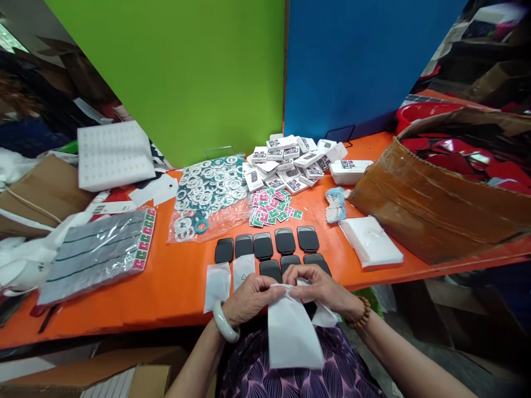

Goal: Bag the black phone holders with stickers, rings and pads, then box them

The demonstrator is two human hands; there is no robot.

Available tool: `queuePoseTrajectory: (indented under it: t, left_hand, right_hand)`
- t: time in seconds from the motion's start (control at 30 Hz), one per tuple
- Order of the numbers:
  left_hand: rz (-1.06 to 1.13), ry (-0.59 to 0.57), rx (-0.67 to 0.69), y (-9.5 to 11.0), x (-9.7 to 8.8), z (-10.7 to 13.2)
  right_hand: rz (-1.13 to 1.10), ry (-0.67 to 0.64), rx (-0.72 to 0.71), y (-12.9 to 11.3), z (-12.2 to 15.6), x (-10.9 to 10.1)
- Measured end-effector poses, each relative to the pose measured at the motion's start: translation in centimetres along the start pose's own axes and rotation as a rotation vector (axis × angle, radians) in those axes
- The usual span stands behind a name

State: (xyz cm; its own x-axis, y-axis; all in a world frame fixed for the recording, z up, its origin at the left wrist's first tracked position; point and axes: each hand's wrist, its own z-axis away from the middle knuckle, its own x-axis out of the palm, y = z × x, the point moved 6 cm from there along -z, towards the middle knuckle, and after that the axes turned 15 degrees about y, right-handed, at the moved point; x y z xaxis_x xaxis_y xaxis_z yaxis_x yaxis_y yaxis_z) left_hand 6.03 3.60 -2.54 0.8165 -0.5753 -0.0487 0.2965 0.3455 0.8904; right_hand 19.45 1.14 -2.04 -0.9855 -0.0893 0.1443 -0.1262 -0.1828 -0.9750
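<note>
Both hands meet over the table's front edge, pinching the top of a white pouch [291, 337] that hangs down over my lap. My left hand [251, 298], with a pale bangle at its wrist, grips the pouch's upper left edge. At the upper right edge, my right hand [321, 288] has its fingers closed on the pouch, and another white piece [324, 316] shows beneath that palm. Just beyond lie two rows of flat black cases [285, 241]. Two white pouches [217, 286] rest at the left, each against the lower end of a black case.
A clear bag of silvery rings [211, 188], a heap of small white boxes [286, 160] and scattered pink and green cards [271, 207] lie farther back. At right stand a white stack [371, 241] and a large cardboard box [440, 188]. A grey packet [102, 251] lies left.
</note>
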Motion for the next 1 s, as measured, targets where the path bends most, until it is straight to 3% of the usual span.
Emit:
queuePoseTrajectory:
  t: [0.1, 0.2, 0.3, 0.4, 0.53, 0.67, 0.73, 0.87, 1.0]
  left_hand:
    - [0.044, 0.156, 0.004, -0.3, -0.5, 0.1]
    - [0.270, 0.301, 0.041, -0.4, -0.4, 0.6]
    - [0.534, 0.236, -0.099, -1.6, 0.7, 1.3]
    - [0.592, 0.093, -0.213, -2.7, 1.2, 2.0]
    - [0.256, 0.078, -0.134, -3.0, -1.0, 2.7]
    - [-0.329, 0.266, 0.102, -2.1, -4.2, 2.8]
    - [-0.514, 0.280, 0.163, -2.0, -4.6, 2.9]
    - [-0.644, 0.199, 0.171, -2.5, -4.2, 2.9]
    - [-0.700, 0.186, 0.177, -2.9, -3.9, 2.9]
  right_hand:
    - [-0.097, 0.013, 0.046, 1.2, 0.3, 0.2]
    - [-0.141, 0.020, 0.092, 2.2, 0.7, 0.4]
    - [-0.173, 0.004, 0.112, 2.5, 1.0, 0.8]
    - [-0.174, -0.041, 0.089, 2.2, 0.9, 1.5]
    - [0.058, -0.104, -0.034, 1.8, 0.0, 2.2]
    - [0.604, 0.085, -0.276, 1.7, -1.9, 1.2]
    - [0.876, 0.135, -0.355, 1.8, -2.8, 1.2]
    - [1.203, 0.066, -0.346, 2.6, -4.5, 2.5]
    - [1.343, 0.003, -0.240, 2.9, -5.4, 3.3]
